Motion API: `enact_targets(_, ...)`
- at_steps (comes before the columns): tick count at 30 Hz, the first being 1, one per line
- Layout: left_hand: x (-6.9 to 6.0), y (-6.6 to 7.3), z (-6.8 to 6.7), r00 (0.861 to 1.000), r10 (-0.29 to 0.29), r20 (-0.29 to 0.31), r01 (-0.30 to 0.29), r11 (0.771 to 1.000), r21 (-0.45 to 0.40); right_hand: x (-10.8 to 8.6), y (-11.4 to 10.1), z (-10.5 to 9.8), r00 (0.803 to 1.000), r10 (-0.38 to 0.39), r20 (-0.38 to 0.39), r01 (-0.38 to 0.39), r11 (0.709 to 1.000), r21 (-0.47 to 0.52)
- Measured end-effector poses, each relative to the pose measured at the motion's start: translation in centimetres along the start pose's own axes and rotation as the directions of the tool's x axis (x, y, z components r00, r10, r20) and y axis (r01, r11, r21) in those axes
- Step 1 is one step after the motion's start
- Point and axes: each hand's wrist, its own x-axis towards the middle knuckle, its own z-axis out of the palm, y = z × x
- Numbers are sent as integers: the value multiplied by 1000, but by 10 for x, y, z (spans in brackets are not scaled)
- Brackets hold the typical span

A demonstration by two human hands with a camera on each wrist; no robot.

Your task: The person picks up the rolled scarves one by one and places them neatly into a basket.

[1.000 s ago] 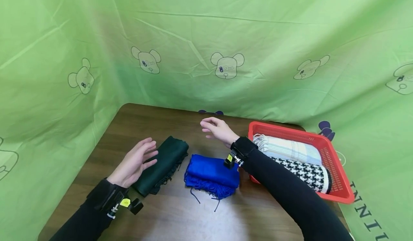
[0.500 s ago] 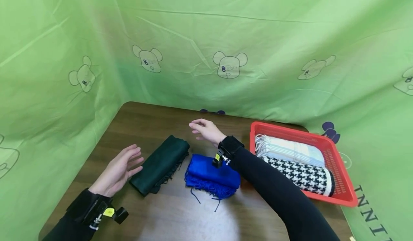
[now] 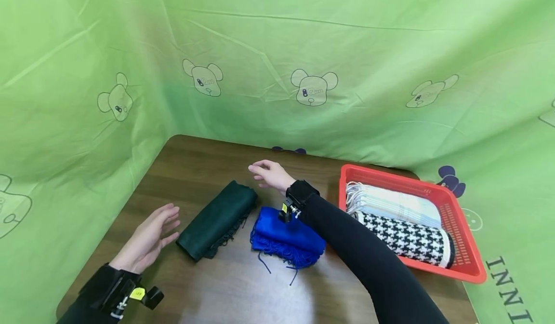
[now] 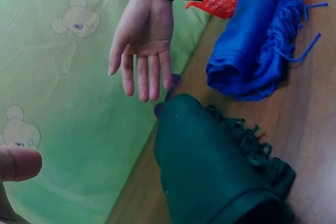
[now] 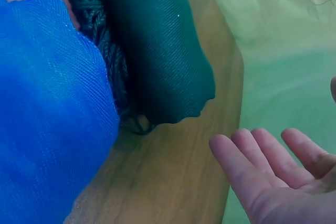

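Observation:
A dark green fringed scarf (image 3: 218, 220), rolled up, lies slantwise on the wooden table, its fringe toward the right. Beside it rests a folded blue scarf (image 3: 288, 237) with tasselled ends facing the near side. My left hand (image 3: 149, 237) hovers left of the green scarf, fingers extended, touching nothing. Beyond the two scarves, my right hand (image 3: 270, 174) is held in the air with its fingers loosely bent and nothing in them. In the left wrist view that right hand (image 4: 144, 51) shows its palm and straight fingers. The right wrist view shows both scarves close by.
A red plastic basket (image 3: 466, 237) stands at the table's right side. Inside lie a pale plaid scarf (image 3: 396, 203) with white fringe and a rolled black-and-white houndstooth scarf (image 3: 403, 237). A green curtain (image 3: 260, 39) with bear prints hangs along the back and sides.
My left hand has drawn back to the left and nearer, away from above the green scarf. The right hand has shifted left. Both scarves keep their places on the table.

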Motion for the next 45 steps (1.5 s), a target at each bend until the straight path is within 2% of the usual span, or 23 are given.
enact_targets(12, 7, -22, -6, 999, -30, -11, 30, 999, -21, 15, 8, 4, 998, 53, 32, -52, 999, -7)
enact_targets(25, 9, -41, -8, 999, -48, -4, 47, 999, -20, 20, 14, 11, 989, 126, 77, -124, 992, -28)
enact_targets(32, 11, -49, -8, 997, -80, 1, 80, 997, -18, 19, 15, 16, 979, 184, 90, -177, 981, -77)
enact_targets(41, 14, -56, -6, 995, -98, -14, 98, 995, 4, 21, 16, 18, 971, 208, 117, -189, 969, -160)
enact_targets(45, 13, -57, -5, 995, -95, -15, 95, 995, 7, 21, 14, 20, 961, 246, 126, -227, 963, -147)
